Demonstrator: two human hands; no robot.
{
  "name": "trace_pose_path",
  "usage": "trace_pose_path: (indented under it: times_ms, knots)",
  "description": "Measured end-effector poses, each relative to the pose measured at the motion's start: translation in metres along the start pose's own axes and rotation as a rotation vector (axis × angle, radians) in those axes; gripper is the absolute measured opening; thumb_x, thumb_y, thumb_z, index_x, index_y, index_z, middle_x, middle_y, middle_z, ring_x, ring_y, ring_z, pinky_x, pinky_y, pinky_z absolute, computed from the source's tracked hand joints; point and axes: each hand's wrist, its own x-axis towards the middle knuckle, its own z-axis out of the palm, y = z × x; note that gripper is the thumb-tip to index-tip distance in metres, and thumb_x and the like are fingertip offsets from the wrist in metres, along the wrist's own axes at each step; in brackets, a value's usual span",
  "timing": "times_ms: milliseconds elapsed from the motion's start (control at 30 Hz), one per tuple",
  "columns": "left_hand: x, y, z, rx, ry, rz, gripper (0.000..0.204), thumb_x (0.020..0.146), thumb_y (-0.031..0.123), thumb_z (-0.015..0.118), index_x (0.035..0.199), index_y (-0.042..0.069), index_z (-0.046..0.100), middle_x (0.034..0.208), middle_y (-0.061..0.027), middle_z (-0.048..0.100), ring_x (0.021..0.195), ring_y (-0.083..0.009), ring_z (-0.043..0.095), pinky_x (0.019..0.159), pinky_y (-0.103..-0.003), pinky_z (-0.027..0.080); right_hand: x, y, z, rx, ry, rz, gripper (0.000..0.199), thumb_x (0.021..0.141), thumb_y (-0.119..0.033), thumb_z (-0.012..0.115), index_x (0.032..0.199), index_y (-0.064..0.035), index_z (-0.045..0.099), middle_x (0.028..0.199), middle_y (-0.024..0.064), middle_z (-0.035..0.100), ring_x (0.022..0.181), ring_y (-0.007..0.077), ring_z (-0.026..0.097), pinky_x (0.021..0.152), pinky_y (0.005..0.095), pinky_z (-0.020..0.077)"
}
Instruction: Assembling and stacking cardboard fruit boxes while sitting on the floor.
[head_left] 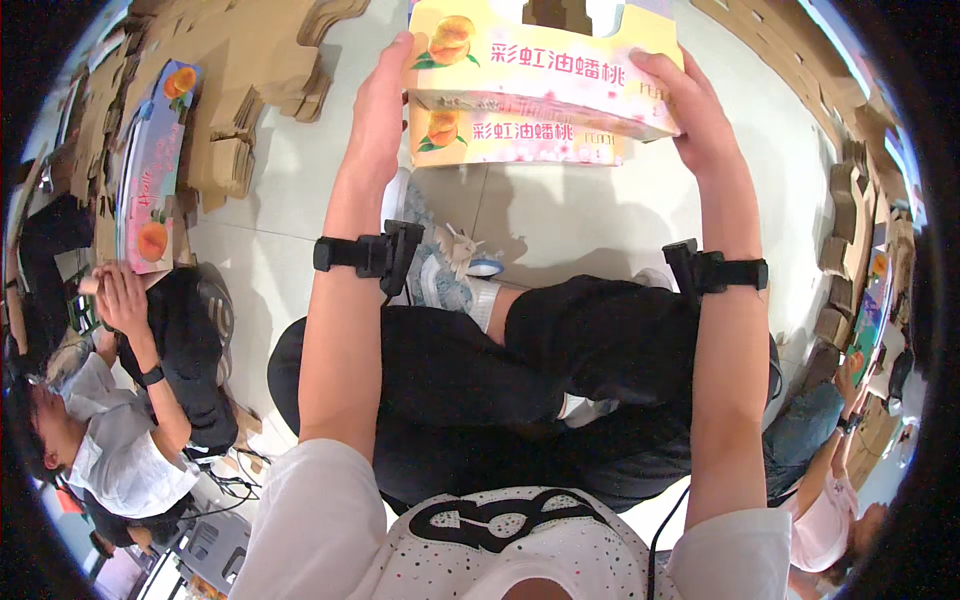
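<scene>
My left hand is closed on the left end of a yellow and pink cardboard fruit box printed with peaches. On the opposite end, my right hand grips it with the thumb on the front panel. The top side of this box has a cut-out at the upper edge of the view. Directly beneath it shows a second box of the same print, mostly covered by the first. Whether the two touch, I cannot tell.
Flattened brown cardboard lies in stacks at the left, and more cardboard lines the right. At left a person holds a colourful fruit box. Another person works at right. My crossed legs rest on the pale floor.
</scene>
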Motion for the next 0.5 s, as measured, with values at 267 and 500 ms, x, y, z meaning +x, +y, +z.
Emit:
trace_pose_path:
  times_ms: [267, 500]
  knots:
    - [0.004, 0.006, -0.012, -0.057, -0.016, -0.028, 0.061, 0.092, 0.052, 0.053, 0.114, -0.004, 0.061, 0.104, -0.0126, 0.068, 0.093, -0.0193, 0.066, 0.084, -0.031, 0.050, -0.017, -0.029, 0.003, -0.188, -0.102, -0.010, 0.066, 0.087, -0.031, 0.069, 0.141, -0.0010, 0.045, 0.119, 0.0108, 0.063, 0.104, 0.0177, 0.063, 0.090, 0.0292, 0.0493]
    - [0.009, -0.012, -0.002, -0.085, -0.045, 0.043, 0.049, 0.092, 0.042, 0.061, 0.113, -0.002, 0.060, 0.104, -0.0105, 0.067, 0.095, -0.0168, 0.066, 0.083, -0.030, 0.051, -0.014, -0.016, 0.008, -0.640, -0.017, 0.051, 0.075, 0.085, -0.051, 0.067, 0.134, 0.0022, 0.050, 0.111, 0.0133, 0.065, 0.097, 0.0170, 0.063, 0.086, 0.0287, 0.0483]
